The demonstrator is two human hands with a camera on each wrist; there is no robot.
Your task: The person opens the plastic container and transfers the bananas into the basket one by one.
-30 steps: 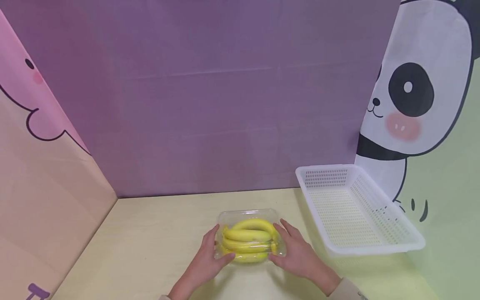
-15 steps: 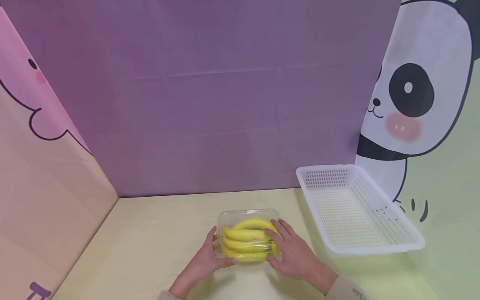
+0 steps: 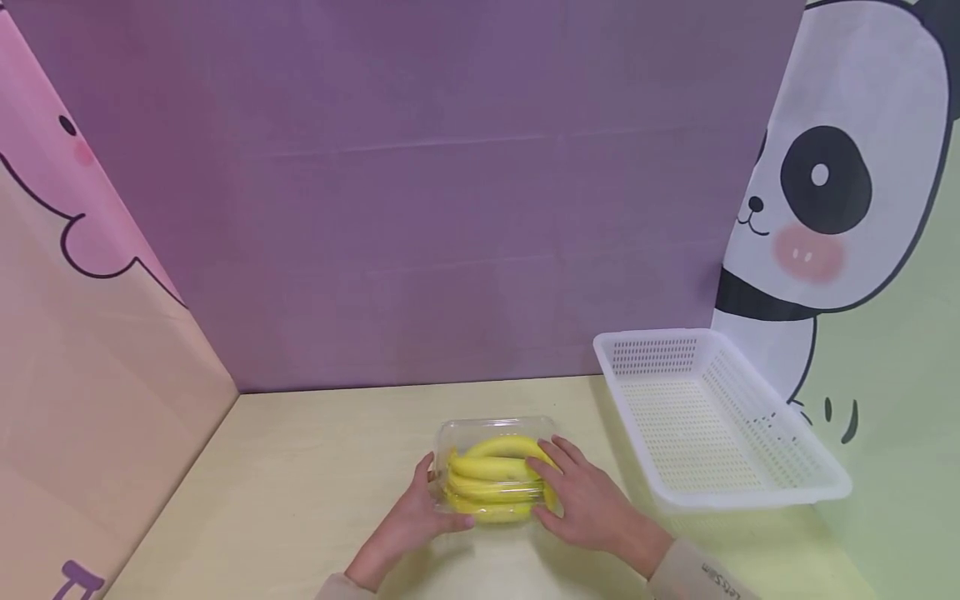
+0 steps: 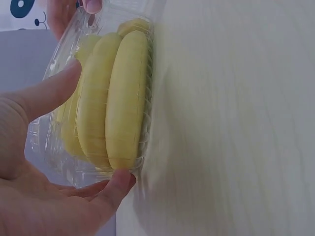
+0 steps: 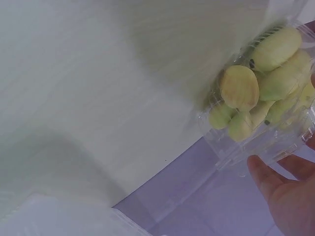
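Note:
A clear plastic clamshell box stands on the table with a bunch of bananas inside it. At its left end my left hand holds the box, thumb over the front edge and fingers at the side. In the left wrist view the thumb of that hand lies along the top, and a fingertip touches the lower side near the banana ends. My right hand has its spread fingers on the top at the right end, thumb at the front edge. The right wrist view shows banana ends through the plastic.
A white perforated plastic basket stands at the right of the pale table. A purple wall closes off the back. Printed side panels, one with a panda, rise left and right.
My right hand has shifted from the box's right side to over its top, fingers now on the plastic. The left hand and the box have barely moved.

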